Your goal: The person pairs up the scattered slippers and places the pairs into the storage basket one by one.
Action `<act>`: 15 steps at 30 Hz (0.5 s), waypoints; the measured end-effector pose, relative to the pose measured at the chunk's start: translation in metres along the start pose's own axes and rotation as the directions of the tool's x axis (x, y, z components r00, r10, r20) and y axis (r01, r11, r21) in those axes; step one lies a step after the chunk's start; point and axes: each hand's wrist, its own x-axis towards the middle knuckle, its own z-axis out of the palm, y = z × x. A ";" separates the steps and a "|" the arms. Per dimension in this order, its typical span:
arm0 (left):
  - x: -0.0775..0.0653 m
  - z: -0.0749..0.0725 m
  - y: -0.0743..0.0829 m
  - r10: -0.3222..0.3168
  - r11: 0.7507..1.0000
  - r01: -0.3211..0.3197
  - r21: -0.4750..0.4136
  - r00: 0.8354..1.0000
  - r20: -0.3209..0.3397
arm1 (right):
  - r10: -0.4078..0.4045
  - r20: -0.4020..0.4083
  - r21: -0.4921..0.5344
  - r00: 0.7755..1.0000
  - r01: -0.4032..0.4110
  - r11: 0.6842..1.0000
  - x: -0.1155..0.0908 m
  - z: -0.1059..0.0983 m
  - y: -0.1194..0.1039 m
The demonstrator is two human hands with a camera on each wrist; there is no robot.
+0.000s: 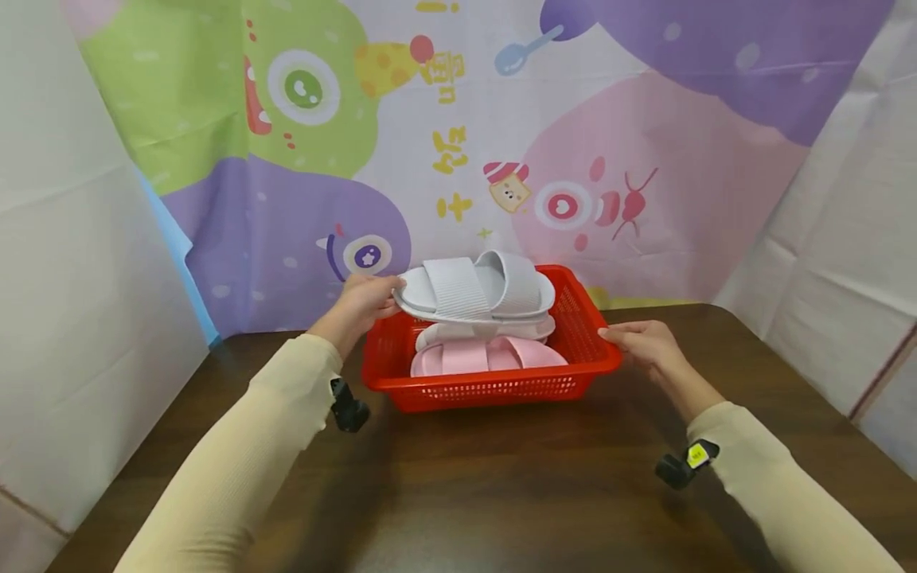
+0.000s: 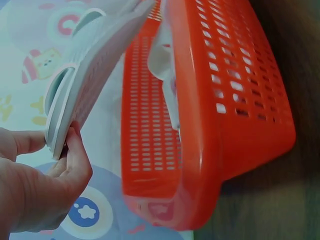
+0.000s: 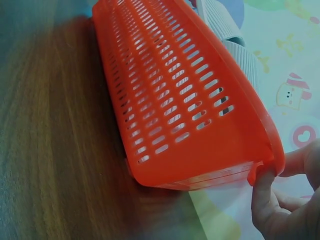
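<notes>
My left hand pinches the end of a pair of pale grey slippers between thumb and fingers. In the left wrist view these slippers are raised on edge, with the thumb on one face and the fingers on the other. Below them, a white slipper and pink slippers lie inside a red plastic basket with slotted walls. At the basket's right end, my right hand grips the rim. The right wrist view shows its thumb and fingers around that rim's corner.
The basket stands on a dark brown wooden table. Behind it hangs a cartoon-print cloth, close to the basket's far side. White cloth walls flank the table on both sides.
</notes>
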 end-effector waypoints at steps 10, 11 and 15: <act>0.011 0.007 0.009 -0.029 0.997 0.031 0.077 0.999 -0.020 | -0.003 -0.012 -0.026 1.000 0.003 1.000 -0.002 -0.004 -0.001; 0.012 0.007 0.009 -0.031 0.996 0.033 0.085 0.999 -0.023 | -0.005 -0.019 -0.039 1.000 0.005 0.999 -0.002 -0.004 -0.001; 0.016 0.005 0.010 -0.035 0.992 0.040 0.118 0.999 -0.039 | -0.023 -0.031 -0.067 0.999 0.021 0.998 0.000 -0.003 0.000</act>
